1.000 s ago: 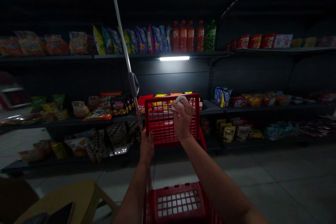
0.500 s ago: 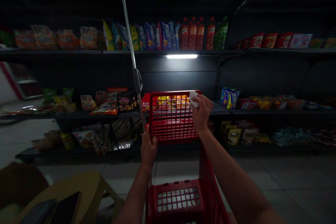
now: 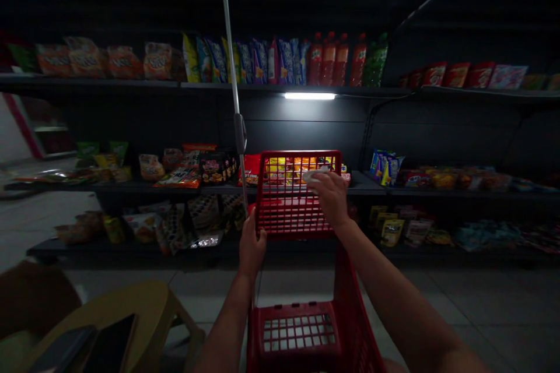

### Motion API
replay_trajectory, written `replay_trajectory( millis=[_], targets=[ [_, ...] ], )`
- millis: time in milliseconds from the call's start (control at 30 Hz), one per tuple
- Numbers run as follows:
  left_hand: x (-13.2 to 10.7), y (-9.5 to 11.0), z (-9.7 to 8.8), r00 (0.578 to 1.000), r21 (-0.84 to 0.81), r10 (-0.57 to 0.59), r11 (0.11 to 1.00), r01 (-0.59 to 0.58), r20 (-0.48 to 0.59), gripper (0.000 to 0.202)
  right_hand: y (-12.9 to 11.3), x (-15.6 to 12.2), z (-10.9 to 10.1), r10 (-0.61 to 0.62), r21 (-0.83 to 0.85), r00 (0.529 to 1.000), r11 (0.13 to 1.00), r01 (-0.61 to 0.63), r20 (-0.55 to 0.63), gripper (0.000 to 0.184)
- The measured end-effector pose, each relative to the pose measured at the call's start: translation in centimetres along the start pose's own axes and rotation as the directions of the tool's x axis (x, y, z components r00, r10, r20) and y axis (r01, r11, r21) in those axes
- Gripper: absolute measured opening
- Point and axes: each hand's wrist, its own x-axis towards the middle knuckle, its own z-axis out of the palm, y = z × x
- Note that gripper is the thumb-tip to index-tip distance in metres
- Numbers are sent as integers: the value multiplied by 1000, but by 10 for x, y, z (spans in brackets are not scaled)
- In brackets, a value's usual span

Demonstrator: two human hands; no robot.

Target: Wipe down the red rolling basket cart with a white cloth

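A red plastic shopping cart stands in front of me, with an upper basket [image 3: 289,210] and a lower basket [image 3: 300,335]. My left hand [image 3: 252,245] grips the left near corner of the upper basket, beside a tall metal pole [image 3: 233,81]. My right hand [image 3: 331,198] is closed on a white cloth [image 3: 311,175] and presses it against the mesh inside the upper basket, near its right side.
Dark store shelves [image 3: 280,88] run across the back, stocked with snack bags, red and green bottles [image 3: 345,59] and packets. A lit strip lamp [image 3: 310,95] glows under the top shelf. A yellow plastic stool [image 3: 131,317] with a dark flat object stands at lower left. Tiled floor lies around.
My right hand with the cloth moved from the middle of the basket's top rim to its right corner, then down and left onto the mesh. The left hand kept its grip.
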Motion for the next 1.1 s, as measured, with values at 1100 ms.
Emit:
replay_trajectory(
  millis=[1100],
  targets=[
    [0, -6, -1, 999, -64, -18, 998, 21, 37, 64, -95, -47, 63, -188, 191, 937, 972, 135, 295, 21]
  ],
)
